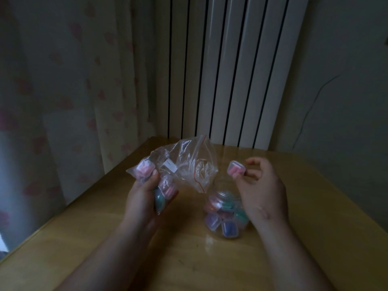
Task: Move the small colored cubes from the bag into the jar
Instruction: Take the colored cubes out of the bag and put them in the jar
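Pink cube (pixel 236 169), clear-cased. Clear bag (pixel 184 164) with red seal line and white label, pink and teal cubes inside. Clear jar (pixel 225 215) holding pink, green, purple, blue cubes. Yellow-brown wood table (pixel 315 206). Pale curtain (pixel 63 80) patterned with pink hearts. White radiator (pixel 231 70), dark gaps.

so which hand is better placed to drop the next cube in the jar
The right hand. It already pinches a pink cube in its fingertips, above and just behind the open jar. The left hand is busy gripping the bag with the remaining cubes, off to the jar's left.
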Demonstrator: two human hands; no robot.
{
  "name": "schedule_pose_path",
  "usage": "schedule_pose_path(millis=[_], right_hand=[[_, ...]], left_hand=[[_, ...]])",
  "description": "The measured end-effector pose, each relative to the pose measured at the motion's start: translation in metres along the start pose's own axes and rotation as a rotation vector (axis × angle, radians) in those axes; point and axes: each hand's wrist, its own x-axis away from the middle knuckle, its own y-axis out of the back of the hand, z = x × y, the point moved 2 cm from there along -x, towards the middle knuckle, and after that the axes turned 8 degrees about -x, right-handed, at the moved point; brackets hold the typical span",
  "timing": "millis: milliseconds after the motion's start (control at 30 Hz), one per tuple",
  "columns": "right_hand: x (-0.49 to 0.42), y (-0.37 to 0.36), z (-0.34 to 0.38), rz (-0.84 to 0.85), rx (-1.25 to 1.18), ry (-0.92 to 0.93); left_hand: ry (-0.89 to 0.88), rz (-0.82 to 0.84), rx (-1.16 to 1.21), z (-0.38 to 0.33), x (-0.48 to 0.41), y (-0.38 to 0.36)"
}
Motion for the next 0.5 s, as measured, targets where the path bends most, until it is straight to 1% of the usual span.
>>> schedule_pose_path(millis=[133, 267, 400, 500], right_hand=[[-0.002, 0.001, -0.004, -0.017, 0.068, -0.032], [-0.002, 0.0, -0.001, -0.03, 0.018, -0.001], [0.006, -0.009, 0.008, 0.083, -0.059, 0.085], [0.014, -0.018, 0.012, 0.218, -0.124, 0.068]], left_hand=[[0.018, -0.014, -0.029, -0.002, 0.003, -0.002], [0.111, -0.035, -0.032, -0.002, 0.006, -0.007], [0.169, -0.021, -0.026, -0.003, 0.008, -0.01], [0.179, 0.059, -0.054, -0.003, 0.011, -0.012]])
